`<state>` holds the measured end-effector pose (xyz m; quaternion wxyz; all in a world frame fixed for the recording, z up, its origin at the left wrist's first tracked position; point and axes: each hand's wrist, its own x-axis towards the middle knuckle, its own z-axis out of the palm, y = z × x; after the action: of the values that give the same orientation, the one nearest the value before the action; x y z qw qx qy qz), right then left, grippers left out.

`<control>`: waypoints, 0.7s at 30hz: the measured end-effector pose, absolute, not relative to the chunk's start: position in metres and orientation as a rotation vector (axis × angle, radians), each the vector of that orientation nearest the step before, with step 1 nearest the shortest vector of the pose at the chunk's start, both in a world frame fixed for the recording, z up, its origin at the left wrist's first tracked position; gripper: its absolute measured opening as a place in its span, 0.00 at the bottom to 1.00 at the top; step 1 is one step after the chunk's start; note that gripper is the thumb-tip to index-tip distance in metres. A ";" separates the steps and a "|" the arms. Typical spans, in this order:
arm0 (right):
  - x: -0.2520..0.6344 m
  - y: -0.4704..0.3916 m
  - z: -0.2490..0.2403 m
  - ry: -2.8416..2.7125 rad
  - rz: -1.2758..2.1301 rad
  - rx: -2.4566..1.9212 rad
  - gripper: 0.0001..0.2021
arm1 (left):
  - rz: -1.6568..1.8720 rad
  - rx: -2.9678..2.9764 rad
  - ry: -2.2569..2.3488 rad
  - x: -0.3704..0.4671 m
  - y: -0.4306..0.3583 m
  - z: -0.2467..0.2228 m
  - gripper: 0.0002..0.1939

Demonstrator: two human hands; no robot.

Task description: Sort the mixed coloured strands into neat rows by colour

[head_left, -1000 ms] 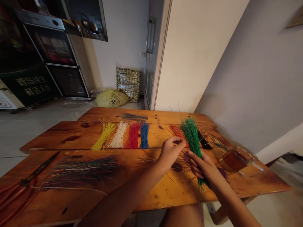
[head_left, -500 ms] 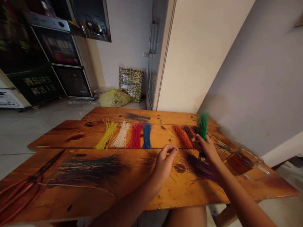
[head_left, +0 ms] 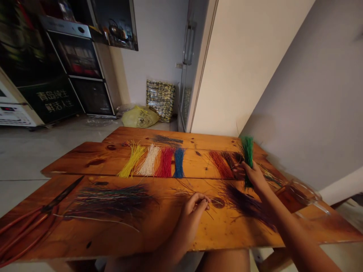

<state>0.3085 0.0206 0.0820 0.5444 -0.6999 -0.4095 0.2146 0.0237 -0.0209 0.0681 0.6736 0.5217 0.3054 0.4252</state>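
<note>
1. While the right hand [head_left: 253, 176] grips the green bundle [head_left: 248, 151], its ends jut above and below.
2. Left hand [head_left: 194, 209] pinched closed; on what, I cannot tell.
3. Likely light, springy; hold mid-length.

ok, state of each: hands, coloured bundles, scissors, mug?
Left hand, pinched, contents unclear
Right hand, closed on green bundle
Green bundle, held
Yellow bundle, lying
White bundle, lying
Red bundle, lying
Blue bundle, lying
Orange bundle, lying
Purple bundle, splayed
Mixed strands, loose
Scissors, blades look closed
Mug, part full
</note>
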 end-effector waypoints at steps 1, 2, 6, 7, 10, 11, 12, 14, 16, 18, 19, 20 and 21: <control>0.303 0.019 0.086 -0.950 0.580 -1.569 0.13 | 0.957 1.172 0.694 0.024 -0.023 0.069 0.07; 0.297 0.018 0.091 -0.943 0.601 -1.523 0.14 | 0.960 1.171 0.698 0.024 -0.025 0.070 0.07; 0.283 0.018 0.103 -0.975 0.497 -1.542 0.16 | 1.053 1.223 0.738 0.033 -0.013 0.077 0.05; 0.281 0.018 0.106 -0.983 0.499 -1.538 0.17 | 1.102 1.263 0.762 0.038 -0.005 0.077 0.05; 0.274 0.017 0.114 -0.989 0.572 -1.479 0.17 | 1.227 1.399 0.832 0.063 0.029 0.079 0.12; 0.271 0.015 0.119 -0.986 0.602 -1.456 0.16 | 1.208 1.425 0.840 0.073 0.039 0.080 0.15; 0.268 0.013 0.124 -0.988 0.631 -1.435 0.15 | 1.190 1.442 0.833 0.081 0.046 0.082 0.16; 0.258 0.004 0.138 -1.023 0.681 -1.399 0.14 | 1.133 1.499 0.748 0.094 0.051 0.089 0.20; 0.244 -0.011 0.150 -1.073 0.720 -1.382 0.14 | 1.057 1.494 0.607 0.098 0.041 0.099 0.24; 0.225 -0.029 0.155 -1.108 0.775 -1.418 0.13 | 0.950 1.365 0.442 0.093 0.022 0.108 0.26; 0.214 -0.039 0.154 -1.135 0.817 -1.460 0.12 | 0.895 1.278 0.350 0.088 0.012 0.111 0.25; 0.203 -0.048 0.150 -1.175 0.879 -1.502 0.12 | 0.844 1.200 0.285 0.082 0.002 0.113 0.23; 0.191 -0.057 0.144 -1.214 0.972 -1.525 0.13 | 0.812 1.138 0.262 0.076 -0.006 0.113 0.19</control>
<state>0.1908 -0.0572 0.1441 0.4634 -0.6204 -0.4940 0.3955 0.0755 -0.0062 0.1128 0.7575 0.5224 0.1201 0.3726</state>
